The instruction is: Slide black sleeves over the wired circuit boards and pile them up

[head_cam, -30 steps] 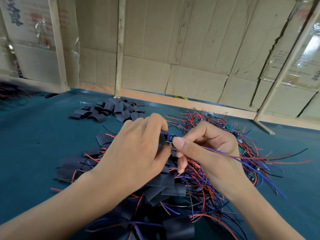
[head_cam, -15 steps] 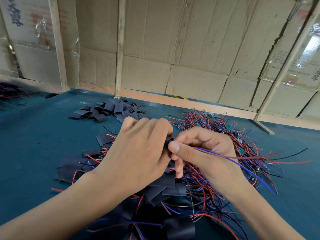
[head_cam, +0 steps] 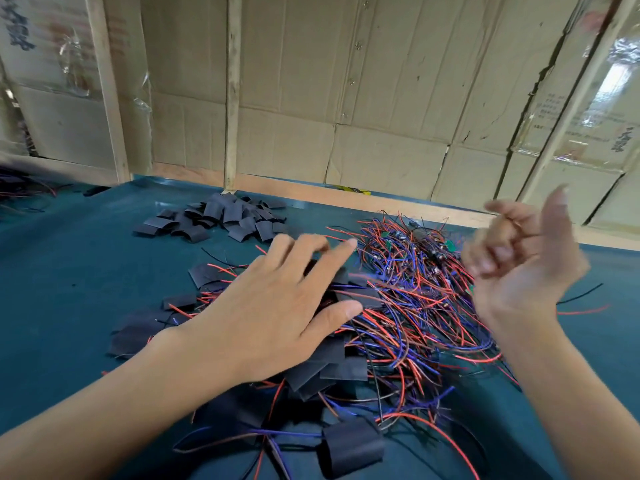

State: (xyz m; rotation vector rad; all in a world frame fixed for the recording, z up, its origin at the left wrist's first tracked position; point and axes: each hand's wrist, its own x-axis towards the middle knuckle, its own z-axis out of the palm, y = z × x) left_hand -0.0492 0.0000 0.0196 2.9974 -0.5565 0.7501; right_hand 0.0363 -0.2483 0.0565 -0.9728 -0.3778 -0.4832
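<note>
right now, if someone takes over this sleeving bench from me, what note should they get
Left hand: open, fingers spread, palm down over the sleeved boards; contact unclear.
Right hand: raised above the table, blurred, fingers loosely curled, nothing seen in it.
Empty black sleeves: heap at the far left of the green table.
Bare wired boards: tangle at the far right, red, blue and black leads.
Sleeved boards: pile nearest the person, under and beside the left hand.
Done: a good pile sleeved.
Left: many bare boards; take a sleeve and a board, slide it on, add to the pile.
</note>
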